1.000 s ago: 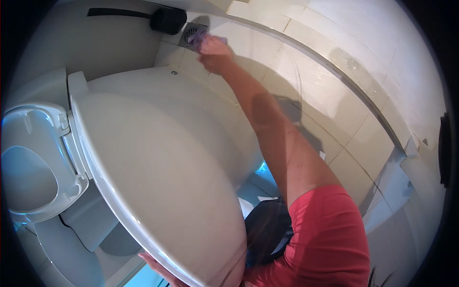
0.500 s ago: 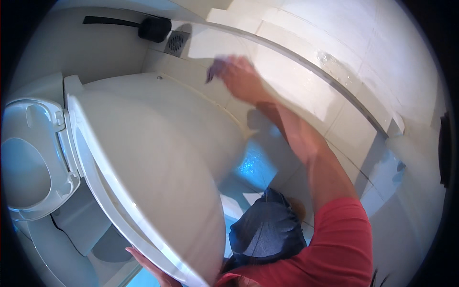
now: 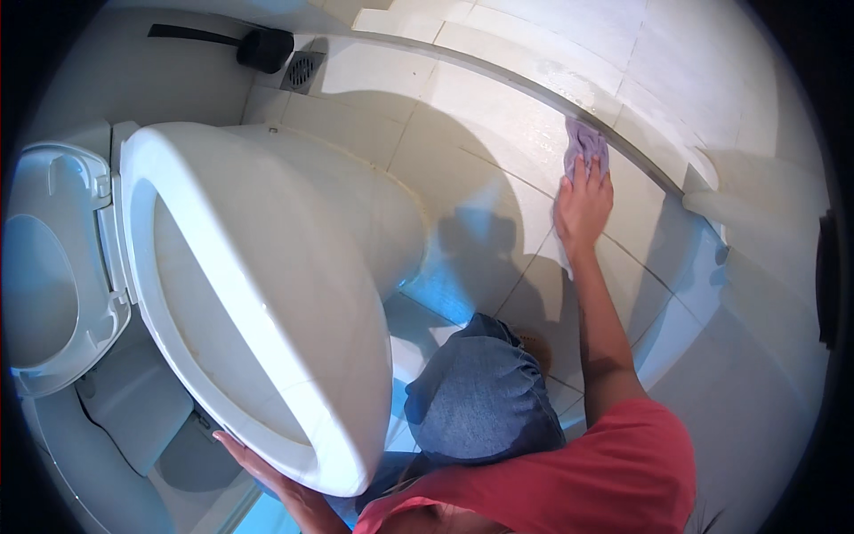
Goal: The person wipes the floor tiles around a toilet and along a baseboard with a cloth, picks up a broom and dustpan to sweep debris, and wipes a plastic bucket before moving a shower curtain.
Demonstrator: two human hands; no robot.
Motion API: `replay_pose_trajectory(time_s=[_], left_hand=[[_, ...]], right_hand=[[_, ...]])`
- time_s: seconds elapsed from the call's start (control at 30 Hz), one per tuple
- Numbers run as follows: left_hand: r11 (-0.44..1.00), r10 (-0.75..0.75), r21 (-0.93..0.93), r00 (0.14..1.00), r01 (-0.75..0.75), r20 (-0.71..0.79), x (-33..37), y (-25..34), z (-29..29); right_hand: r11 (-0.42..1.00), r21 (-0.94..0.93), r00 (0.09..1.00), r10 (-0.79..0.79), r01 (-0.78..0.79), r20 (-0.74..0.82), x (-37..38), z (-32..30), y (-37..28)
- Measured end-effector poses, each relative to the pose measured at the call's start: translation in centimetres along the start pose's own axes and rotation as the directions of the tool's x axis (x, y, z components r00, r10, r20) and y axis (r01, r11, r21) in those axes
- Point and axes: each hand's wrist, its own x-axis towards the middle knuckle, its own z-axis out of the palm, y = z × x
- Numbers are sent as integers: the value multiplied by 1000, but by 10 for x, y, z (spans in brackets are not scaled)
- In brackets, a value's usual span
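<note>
Your right hand [image 3: 584, 206] has its fingers slightly spread over the cloth [image 3: 584, 135] on the floor [image 3: 489, 133] beside the ledge [image 3: 647, 164]; press evenly, left hand [image 3: 271, 472] straight-fingered against the toilet [image 3: 258, 214].

The cloth [image 3: 584, 149] is dusty mauve; the floor [image 3: 498, 120] is cream, crossed by darker lines and tinged bright blue in patches. The toilet [image 3: 294, 222] is white, the brush [image 3: 265, 51] black and the drain [image 3: 302, 72] grey with dark slots. The shirt [image 3: 614, 463] is plain red, the jeans [image 3: 485, 396] blue.
</note>
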Motion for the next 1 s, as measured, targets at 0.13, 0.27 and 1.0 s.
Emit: replay_pose_trajectory(time_s=[0.13,0.27,1.0], left_hand=[[998,-13,-63,993,20,119,9,-6,-4],[993,15,-116,999,-9,50,2,0,6],[1000,13,20,1000,-13,-13,4,3,-5]], right_hand=[[796,605,985,108,-4,-135,15,31,-47],[842,448,846,-452,300,282,-43,9,-136],[886,329,940,-271,327,-205,134,84,-186]])
